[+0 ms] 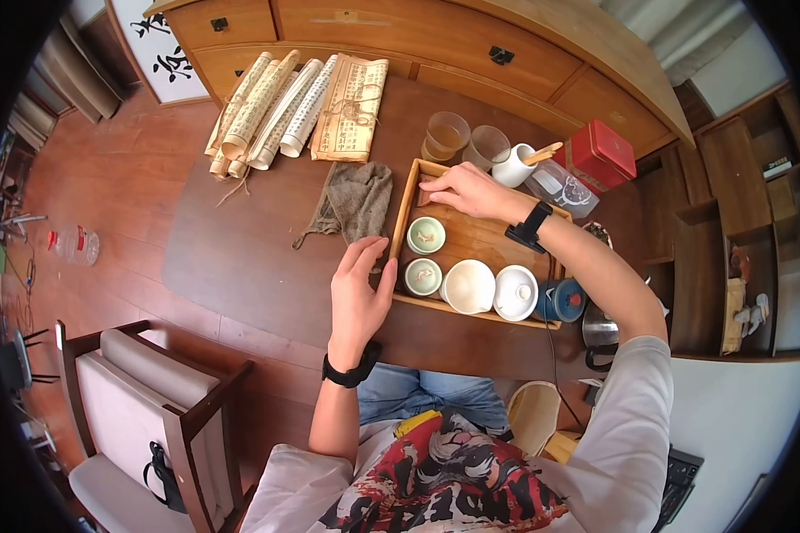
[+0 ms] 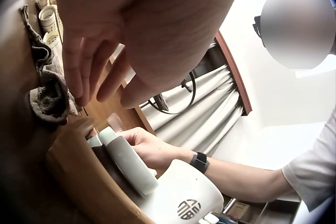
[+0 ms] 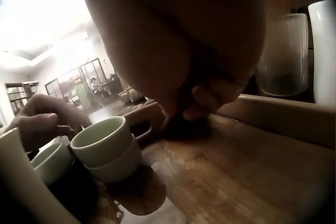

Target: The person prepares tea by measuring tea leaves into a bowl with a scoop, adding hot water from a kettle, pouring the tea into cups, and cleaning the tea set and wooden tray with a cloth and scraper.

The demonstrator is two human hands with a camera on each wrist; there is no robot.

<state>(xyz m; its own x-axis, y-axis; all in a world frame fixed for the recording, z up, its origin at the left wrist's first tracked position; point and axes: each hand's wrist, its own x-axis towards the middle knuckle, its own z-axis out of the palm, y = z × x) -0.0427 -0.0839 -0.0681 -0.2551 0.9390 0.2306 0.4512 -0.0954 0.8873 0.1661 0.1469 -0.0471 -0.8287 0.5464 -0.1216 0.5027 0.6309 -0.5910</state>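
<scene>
My right hand [image 1: 471, 189] reaches into the far left corner of the wooden tea tray [image 1: 473, 314], its fingertips pinching a small reddish-brown piece [image 1: 425, 193], mostly hidden by the fingers. Just outside the tray's left edge, my left hand [image 1: 362, 289] hovers with relaxed fingers and holds nothing. Two pale green cups [image 1: 427, 234] [image 1: 422, 277] stand along the tray's left side; in the right wrist view one cup [image 3: 103, 141] sits on a similar pale one. A white pitcher [image 1: 469, 287], a white lidded bowl [image 1: 516, 292] and a blue pot [image 1: 560, 302] line the near side.
A grey-brown cloth [image 1: 357, 200] lies left of the tray. Beyond it are rolled paper scrolls [image 1: 262, 107] and a tied paper bundle [image 1: 351, 111]. Two clear cups [image 1: 445, 136] [image 1: 487, 147], a white holder [image 1: 512, 167] and a red box [image 1: 599, 153] stand behind the tray. A kettle [image 1: 599, 329] is at right.
</scene>
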